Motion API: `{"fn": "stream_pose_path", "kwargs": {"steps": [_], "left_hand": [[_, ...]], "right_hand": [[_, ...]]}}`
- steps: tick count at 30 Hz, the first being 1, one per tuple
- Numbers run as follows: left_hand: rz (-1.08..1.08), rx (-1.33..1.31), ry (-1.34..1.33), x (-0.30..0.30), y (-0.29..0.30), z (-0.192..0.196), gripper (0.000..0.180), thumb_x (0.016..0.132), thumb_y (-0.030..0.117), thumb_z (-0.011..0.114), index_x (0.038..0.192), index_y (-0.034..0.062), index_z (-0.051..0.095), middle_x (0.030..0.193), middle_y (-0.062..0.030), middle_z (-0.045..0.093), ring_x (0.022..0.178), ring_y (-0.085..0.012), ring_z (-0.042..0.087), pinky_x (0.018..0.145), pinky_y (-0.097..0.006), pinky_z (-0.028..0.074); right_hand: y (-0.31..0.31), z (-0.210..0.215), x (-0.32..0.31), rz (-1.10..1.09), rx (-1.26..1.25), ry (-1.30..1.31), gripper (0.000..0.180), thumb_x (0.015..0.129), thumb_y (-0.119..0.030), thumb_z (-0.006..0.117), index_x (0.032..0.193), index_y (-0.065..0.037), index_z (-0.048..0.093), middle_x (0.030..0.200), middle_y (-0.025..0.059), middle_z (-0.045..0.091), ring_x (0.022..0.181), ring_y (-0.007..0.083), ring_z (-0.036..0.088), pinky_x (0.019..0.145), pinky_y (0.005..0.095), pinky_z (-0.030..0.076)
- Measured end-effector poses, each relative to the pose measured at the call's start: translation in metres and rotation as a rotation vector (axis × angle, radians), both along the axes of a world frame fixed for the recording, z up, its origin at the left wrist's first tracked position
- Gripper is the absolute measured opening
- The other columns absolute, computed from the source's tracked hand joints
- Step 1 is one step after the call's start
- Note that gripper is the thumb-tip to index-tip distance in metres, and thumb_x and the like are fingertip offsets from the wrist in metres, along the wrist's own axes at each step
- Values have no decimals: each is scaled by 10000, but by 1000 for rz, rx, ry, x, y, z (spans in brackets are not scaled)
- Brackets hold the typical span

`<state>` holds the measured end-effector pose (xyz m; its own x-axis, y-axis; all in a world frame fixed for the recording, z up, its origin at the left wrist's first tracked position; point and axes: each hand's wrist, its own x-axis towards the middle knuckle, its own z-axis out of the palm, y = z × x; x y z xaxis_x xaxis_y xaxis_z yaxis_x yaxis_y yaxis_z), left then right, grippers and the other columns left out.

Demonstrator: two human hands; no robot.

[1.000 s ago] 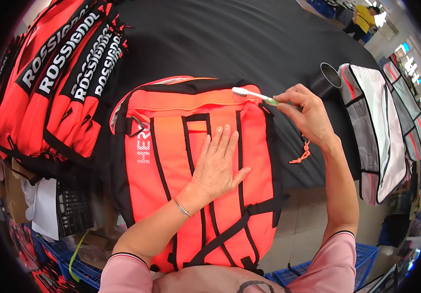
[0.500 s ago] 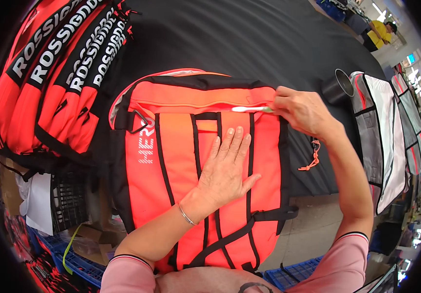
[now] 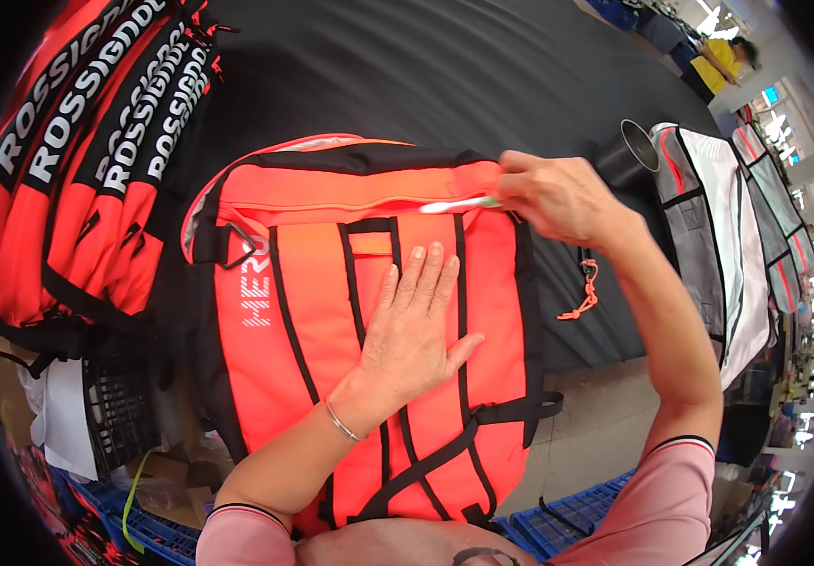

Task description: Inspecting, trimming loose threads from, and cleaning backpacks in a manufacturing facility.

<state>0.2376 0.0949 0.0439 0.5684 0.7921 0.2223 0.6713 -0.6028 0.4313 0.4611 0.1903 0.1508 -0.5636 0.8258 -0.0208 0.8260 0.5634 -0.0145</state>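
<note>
A bright red-orange backpack (image 3: 317, 292) with black trim lies on the black-covered table, its shoulder straps facing up. My left hand (image 3: 412, 325) rests flat on the straps, fingers stretched out and thumb apart. At the upper right corner of the bag, my right hand (image 3: 553, 198) is closed around a slim white-and-green stick (image 3: 454, 205) that looks like a toothbrush. Its white end lies along the long opening below the bag's top panel (image 3: 332, 195). The fingertips hide its other end. A black buckle strap (image 3: 520, 407) crosses the lower part of the bag.
Several red-and-black bags (image 3: 96, 217) stand stacked at the left. A black cup (image 3: 629, 156) and grey-white bags (image 3: 699, 208) are at the right. An orange cord (image 3: 581, 292) hangs beside the backpack. Blue crates (image 3: 567, 514) stand below. A person in yellow (image 3: 716, 68) is far off.
The whole scene has shifted a little left in view. The stick in my right hand is slightly more tilted. My left hand stays flat on the straps.
</note>
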Motion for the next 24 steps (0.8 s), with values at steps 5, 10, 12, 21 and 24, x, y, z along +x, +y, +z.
{"fn": "stream_pose_path", "kwargs": {"steps": [5,10,12,21,24], "left_hand": [[-18,10,12,2,2,4,879,863,497,636,1488,-22,299,1547,-255,261,1451,-380,241,1162,-520,217],[1,40,-34,3,1,5,843,864,466,651,1482,-5,323,1543,-241,279,1448,-386,244,1159,-521,220],[-28,18,-69,-5,2,4,830,859,445,666,1483,13,330,1542,-229,286,1444,-392,248,1155,-520,230],[160,101,18,-95,23,21,806,792,307,743,1448,1,388,1518,-227,331,1429,-427,255,1136,-490,311],[116,98,-19,-103,16,7,794,798,267,727,1453,-9,374,1519,-237,326,1427,-429,262,1135,-466,322]], "right_hand": [[-8,21,11,-40,-34,-86,95,848,-129,626,801,-47,631,899,64,591,716,316,624,602,420,478],[9,-24,-31,19,-2,142,86,865,-147,617,851,-62,623,925,59,590,759,312,626,638,428,490],[6,-26,-32,-4,-10,145,92,870,-156,621,864,-64,627,933,56,588,776,307,626,651,425,490],[-8,-35,-23,-89,-12,194,138,886,-205,640,915,-70,637,962,43,593,821,291,628,667,413,486],[-9,-31,-28,-90,1,189,137,891,-189,635,950,-66,652,970,51,602,824,293,633,678,405,497]]}}
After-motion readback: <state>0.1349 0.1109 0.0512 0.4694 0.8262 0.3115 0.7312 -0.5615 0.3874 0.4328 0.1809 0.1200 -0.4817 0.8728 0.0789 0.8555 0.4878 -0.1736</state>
